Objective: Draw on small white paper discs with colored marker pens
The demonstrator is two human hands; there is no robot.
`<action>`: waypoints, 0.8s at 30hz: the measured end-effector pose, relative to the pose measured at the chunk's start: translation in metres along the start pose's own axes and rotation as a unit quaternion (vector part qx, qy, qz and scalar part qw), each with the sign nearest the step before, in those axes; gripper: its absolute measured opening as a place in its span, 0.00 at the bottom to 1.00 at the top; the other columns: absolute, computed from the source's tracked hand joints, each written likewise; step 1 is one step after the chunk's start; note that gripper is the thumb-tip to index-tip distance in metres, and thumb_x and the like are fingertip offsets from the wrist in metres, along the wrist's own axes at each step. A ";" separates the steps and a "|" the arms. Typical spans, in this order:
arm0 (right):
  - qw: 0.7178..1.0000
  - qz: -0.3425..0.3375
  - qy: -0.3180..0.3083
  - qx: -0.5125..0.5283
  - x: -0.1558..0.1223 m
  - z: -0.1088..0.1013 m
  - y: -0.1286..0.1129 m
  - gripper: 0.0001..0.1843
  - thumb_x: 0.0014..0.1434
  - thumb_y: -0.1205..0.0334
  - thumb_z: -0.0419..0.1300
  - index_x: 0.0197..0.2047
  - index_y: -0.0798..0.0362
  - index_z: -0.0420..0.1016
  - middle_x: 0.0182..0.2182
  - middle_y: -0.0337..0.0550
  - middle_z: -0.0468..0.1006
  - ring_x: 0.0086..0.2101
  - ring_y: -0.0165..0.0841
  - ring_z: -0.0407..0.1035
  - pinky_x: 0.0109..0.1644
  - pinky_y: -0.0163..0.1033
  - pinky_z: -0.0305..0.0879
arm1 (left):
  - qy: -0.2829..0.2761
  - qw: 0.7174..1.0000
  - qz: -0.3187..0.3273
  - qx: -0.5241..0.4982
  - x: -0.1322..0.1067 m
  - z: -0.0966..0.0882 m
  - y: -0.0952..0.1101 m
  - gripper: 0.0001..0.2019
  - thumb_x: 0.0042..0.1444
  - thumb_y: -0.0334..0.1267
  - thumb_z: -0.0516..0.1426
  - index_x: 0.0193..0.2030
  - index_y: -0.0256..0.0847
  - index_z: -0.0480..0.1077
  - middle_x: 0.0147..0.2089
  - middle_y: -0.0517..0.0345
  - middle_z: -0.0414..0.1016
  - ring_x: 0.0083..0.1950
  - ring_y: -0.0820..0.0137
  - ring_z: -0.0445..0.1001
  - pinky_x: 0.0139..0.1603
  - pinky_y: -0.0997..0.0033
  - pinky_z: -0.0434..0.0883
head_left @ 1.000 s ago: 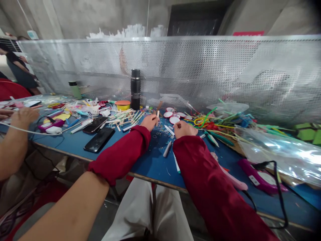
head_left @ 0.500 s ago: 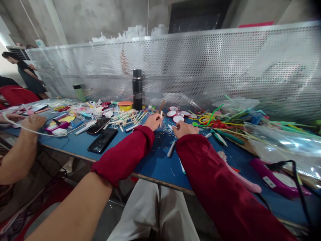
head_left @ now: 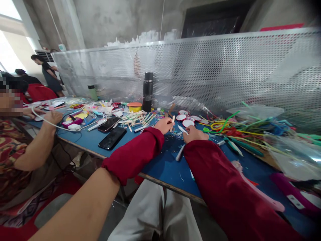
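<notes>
My left hand [head_left: 163, 126] is closed around a short, pale wooden craft stick [head_left: 173, 122], which stands nearly upright from the fingers. Just to its right, my right hand [head_left: 197, 134] pinches a slim white marker [head_left: 182, 129] whose tip points up and left towards the stick. Stick and marker are apart. Below my right hand a grey-white pen [head_left: 180, 153] lies on the blue table [head_left: 164, 172]. Small coloured rubber bands [head_left: 175, 134] are scattered beneath both hands.
Left of my hands are a pile of craft sticks [head_left: 136, 118], two phones and a black bottle [head_left: 147, 92]. Red-rimmed round lids [head_left: 188, 123] lie beyond my right hand. Pipe cleaners [head_left: 248, 124] and a purple power strip [head_left: 292, 192] are at right. A co-worker's arm [head_left: 37, 147] rests at left.
The view has swung left, so the scene sits further right. The white marker in my right hand now shows more clearly, angled towards the stick. My left hand still holds the stick.
</notes>
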State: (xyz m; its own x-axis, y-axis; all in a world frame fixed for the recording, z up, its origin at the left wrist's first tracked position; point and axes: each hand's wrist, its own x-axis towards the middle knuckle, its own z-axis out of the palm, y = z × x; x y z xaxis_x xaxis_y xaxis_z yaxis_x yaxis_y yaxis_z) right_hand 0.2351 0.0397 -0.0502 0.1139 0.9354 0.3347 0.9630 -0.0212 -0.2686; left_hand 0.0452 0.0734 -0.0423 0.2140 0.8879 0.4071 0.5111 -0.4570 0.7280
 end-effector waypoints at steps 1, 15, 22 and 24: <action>0.999 0.005 0.022 0.025 -0.001 -0.001 -0.001 0.19 0.62 0.56 0.57 0.55 0.49 0.75 0.43 0.51 0.83 0.46 0.46 0.75 0.53 0.50 0.61 | -0.002 1.000 0.001 0.003 0.000 0.000 0.002 0.10 0.65 0.37 0.57 0.32 0.39 0.71 0.30 0.59 0.78 0.35 0.71 0.74 0.44 0.71 0.71; 0.972 -0.119 0.114 0.165 -0.003 -0.001 -0.013 0.27 0.62 0.71 0.45 0.55 0.52 0.79 0.52 0.48 0.81 0.54 0.40 0.71 0.61 0.41 0.64 | -0.040 0.999 0.004 -0.006 0.003 0.003 -0.003 0.09 0.62 0.35 0.59 0.30 0.38 0.70 0.30 0.58 0.76 0.35 0.68 0.75 0.46 0.68 0.72; 0.965 -0.171 0.121 0.155 -0.005 0.003 -0.013 0.31 0.52 0.74 0.49 0.58 0.53 0.74 0.57 0.48 0.79 0.58 0.40 0.71 0.63 0.40 0.63 | -0.060 0.998 0.008 0.016 0.000 0.003 -0.002 0.10 0.62 0.36 0.60 0.28 0.39 0.69 0.29 0.59 0.75 0.34 0.69 0.74 0.43 0.70 0.71; 0.960 -0.173 0.136 0.176 -0.005 0.004 -0.012 0.28 0.54 0.73 0.50 0.57 0.54 0.74 0.56 0.50 0.79 0.56 0.40 0.72 0.62 0.40 0.64 | -0.063 0.998 0.006 0.016 0.001 0.003 -0.003 0.10 0.61 0.36 0.60 0.29 0.39 0.70 0.28 0.60 0.75 0.34 0.69 0.74 0.43 0.70 0.71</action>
State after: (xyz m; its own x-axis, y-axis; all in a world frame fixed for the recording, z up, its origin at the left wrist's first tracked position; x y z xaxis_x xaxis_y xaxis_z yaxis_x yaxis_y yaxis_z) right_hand 0.2224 0.0372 -0.0524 -0.0918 0.7379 0.6687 0.8176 0.4392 -0.3724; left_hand 0.0461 0.0757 -0.0462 0.3222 0.8833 0.3406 0.5345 -0.4667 0.7047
